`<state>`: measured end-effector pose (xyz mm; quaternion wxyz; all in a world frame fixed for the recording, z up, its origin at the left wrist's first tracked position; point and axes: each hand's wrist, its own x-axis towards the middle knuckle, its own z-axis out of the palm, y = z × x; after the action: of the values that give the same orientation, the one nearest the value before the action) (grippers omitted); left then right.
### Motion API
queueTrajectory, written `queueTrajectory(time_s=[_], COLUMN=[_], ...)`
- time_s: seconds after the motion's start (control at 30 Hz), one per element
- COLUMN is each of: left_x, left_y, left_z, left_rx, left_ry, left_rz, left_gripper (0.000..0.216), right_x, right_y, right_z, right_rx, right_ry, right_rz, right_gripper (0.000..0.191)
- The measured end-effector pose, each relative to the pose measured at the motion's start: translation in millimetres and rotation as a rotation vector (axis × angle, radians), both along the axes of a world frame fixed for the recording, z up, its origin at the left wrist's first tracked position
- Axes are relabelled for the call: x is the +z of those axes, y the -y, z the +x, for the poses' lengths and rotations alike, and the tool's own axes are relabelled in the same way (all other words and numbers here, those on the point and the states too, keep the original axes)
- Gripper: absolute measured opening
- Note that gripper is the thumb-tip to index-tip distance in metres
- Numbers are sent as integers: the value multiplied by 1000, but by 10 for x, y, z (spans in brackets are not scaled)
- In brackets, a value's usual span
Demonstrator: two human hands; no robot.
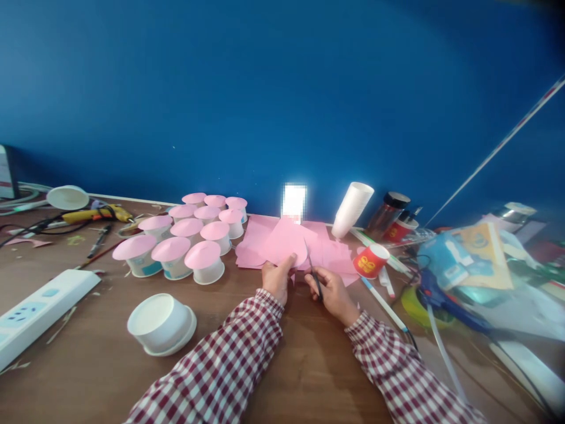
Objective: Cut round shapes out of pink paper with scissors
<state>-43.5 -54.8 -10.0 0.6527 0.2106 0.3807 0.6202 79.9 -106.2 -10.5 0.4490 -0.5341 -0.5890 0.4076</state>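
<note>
My left hand pinches a piece of pink paper and holds it up over the wooden table. My right hand grips small scissors, whose blades point up into the paper's right edge. More pink sheets lie flat behind the hands. Both arms wear red-and-white checked sleeves.
Several upside-down white cups topped with pink paper circles stand at left centre. An upturned white bowl and a power strip lie nearer left. A stack of white cups, a red cup, a blue glue gun and bags crowd the right.
</note>
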Motion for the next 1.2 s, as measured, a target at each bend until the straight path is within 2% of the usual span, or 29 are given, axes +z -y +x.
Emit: queueTrajectory(time_s=[1.2], left_x=[36], left_y=[5], left_z=[-15], left_rx=[10], left_ry=[17], left_rz=[-4], left_gripper=[37], right_x=[-8], right_y=[-2], right_z=[5], right_rx=[9], right_ry=[-15], right_rz=[-28], right_gripper=[29])
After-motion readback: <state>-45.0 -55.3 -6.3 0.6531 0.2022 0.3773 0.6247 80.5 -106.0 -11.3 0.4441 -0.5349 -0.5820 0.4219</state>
